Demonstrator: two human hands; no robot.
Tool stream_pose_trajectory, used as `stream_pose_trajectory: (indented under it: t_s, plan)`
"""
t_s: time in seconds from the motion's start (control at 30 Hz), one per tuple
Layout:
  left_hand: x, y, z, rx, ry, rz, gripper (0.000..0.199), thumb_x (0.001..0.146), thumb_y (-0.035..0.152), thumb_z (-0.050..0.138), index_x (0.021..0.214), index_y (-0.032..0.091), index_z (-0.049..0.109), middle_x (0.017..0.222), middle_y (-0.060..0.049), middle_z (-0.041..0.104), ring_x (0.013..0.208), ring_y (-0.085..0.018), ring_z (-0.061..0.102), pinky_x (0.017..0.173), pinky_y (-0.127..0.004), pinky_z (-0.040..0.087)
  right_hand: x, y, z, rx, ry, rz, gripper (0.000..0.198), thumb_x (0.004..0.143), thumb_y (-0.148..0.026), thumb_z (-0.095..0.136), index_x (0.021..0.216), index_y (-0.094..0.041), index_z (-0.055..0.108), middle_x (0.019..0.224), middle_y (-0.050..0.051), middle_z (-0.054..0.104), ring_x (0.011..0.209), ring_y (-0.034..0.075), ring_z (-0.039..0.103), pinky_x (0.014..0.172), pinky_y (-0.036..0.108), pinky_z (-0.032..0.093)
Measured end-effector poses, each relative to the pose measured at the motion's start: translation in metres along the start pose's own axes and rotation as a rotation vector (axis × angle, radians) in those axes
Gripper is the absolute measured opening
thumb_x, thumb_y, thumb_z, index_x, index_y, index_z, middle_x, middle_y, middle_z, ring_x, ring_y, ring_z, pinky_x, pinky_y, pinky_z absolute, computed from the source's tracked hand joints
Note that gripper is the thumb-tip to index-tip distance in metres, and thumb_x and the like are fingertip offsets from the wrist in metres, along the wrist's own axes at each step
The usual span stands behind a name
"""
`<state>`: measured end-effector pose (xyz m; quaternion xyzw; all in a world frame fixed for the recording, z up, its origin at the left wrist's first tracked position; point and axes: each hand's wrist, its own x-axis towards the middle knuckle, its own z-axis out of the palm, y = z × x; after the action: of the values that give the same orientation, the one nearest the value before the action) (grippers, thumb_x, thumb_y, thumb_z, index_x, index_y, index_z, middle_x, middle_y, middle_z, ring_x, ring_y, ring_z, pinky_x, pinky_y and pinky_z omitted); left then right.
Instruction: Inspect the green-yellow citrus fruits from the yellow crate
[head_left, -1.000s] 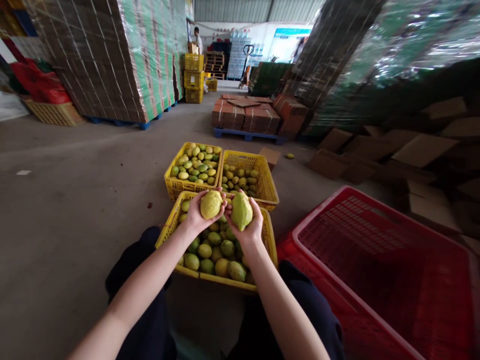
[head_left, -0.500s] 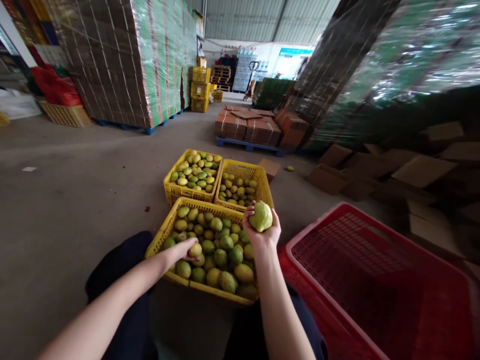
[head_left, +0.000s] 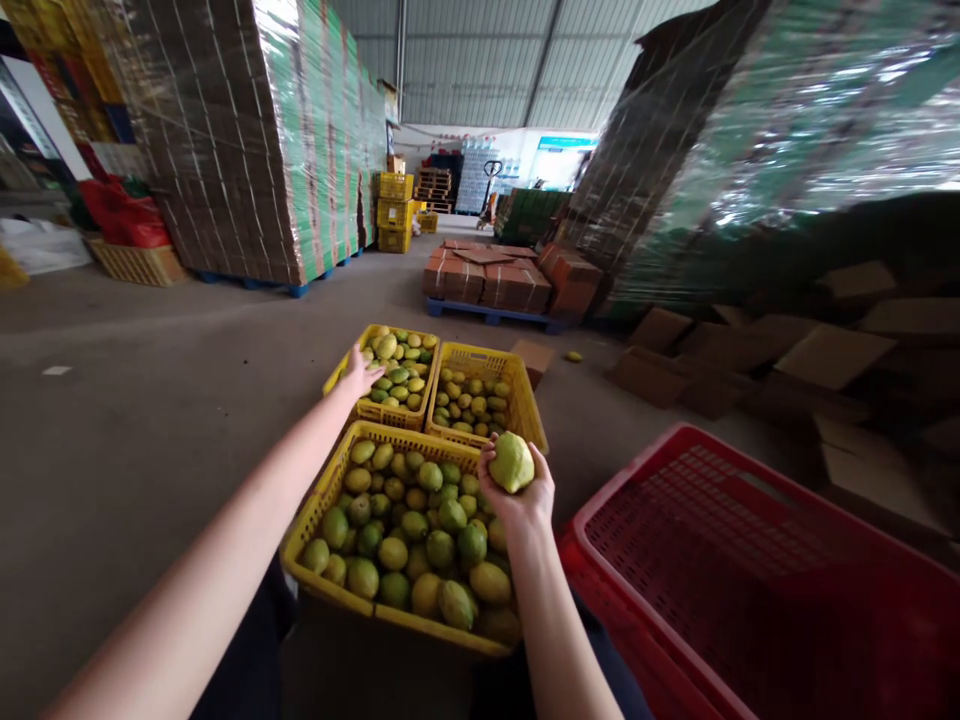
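My left hand [head_left: 361,374] is over the far left yellow crate [head_left: 379,413], its fingers spread. Just beyond the fingertips is a yellow lemon [head_left: 386,346], on or slightly above the other lemons; I cannot tell which. A large, bumpy green-yellow lemon [head_left: 511,462] rests in my right hand [head_left: 531,503], whose fingers curl around it. Below both arms stands the near yellow crate [head_left: 330,592], full of green and yellow lemons. Beside the far left one, another yellow crate [head_left: 527,400] is partly filled with lemons.
To my right stands a red plastic basket [head_left: 637,590]. Flattened cardboard boxes [head_left: 832,365] lie behind it. Bundled cardboard [head_left: 487,280] sits on a blue pallet ahead. Tall wrapped stacks [head_left: 322,150] rise on both sides. One lemon [head_left: 573,356] lies on the floor.
My left hand has moved from the near crate, where it held a yellow lemon, forward to the far left crate and opened. My right hand still holds the large lemon. The view has tilted up slightly.
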<state>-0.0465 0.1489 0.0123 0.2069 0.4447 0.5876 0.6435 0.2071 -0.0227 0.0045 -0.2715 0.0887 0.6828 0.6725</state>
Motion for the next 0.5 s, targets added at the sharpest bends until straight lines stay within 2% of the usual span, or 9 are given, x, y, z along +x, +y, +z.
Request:
stream_pose_trajectory:
  t_s: [0.07,0.17,0.27,0.37,0.5]
  plan:
    - [-0.012,-0.01,-0.014,0.094,0.048,-0.106,0.04,0.104,0.039,0.035,0.136,0.018,0.049,0.132,-0.014,0.062,0.098,-0.02,0.068,0.081,-0.028,0.055,-0.001,0.002,0.003,0.003,0.019,0.016,0.021,0.085,-0.029,0.053,0.101,-0.02,0.063,0.077,0.005,0.072,0.063,0.015,0.066,0.052,0.024,0.059]
    - [-0.041,-0.04,-0.045,0.285,0.025,-0.343,0.029,0.097,0.026,0.05,0.121,0.013,0.06,0.105,-0.015,0.072,0.08,-0.022,0.071,0.071,-0.031,0.054,-0.003,0.008,0.004,-0.004,0.028,0.047,0.021,0.085,-0.029,0.054,0.102,-0.019,0.063,0.076,0.005,0.071,0.062,0.016,0.066,0.052,0.024,0.059]
    - [-0.069,-0.069,-0.071,0.488,-0.138,-0.498,0.021,0.089,0.028,0.063,0.104,0.014,0.067,0.087,-0.012,0.075,0.069,-0.022,0.071,0.065,-0.028,0.05,-0.002,0.016,0.003,-0.039,0.047,0.061,0.018,0.088,-0.03,0.052,0.099,-0.019,0.062,0.072,0.003,0.07,0.061,0.015,0.066,0.05,0.023,0.058]
    - [-0.092,-0.087,-0.081,0.684,-0.365,-0.496,0.028,0.082,0.042,0.07,0.094,0.016,0.069,0.091,-0.01,0.076,0.074,-0.02,0.073,0.068,-0.025,0.047,0.006,0.026,-0.003,-0.161,0.058,0.05,0.013,0.088,-0.031,0.052,0.092,-0.022,0.06,0.068,0.001,0.068,0.06,0.014,0.066,0.052,0.022,0.058]
    - [-0.119,-0.092,-0.074,0.909,-0.479,-0.438,0.039,0.089,0.05,0.057,0.107,0.017,0.068,0.118,-0.011,0.074,0.095,-0.021,0.073,0.079,-0.027,0.049,0.028,0.05,-0.025,-0.435,0.048,0.05,0.011,0.082,-0.034,0.061,0.082,-0.024,0.055,0.064,-0.002,0.066,0.058,0.014,0.065,0.052,0.023,0.058]
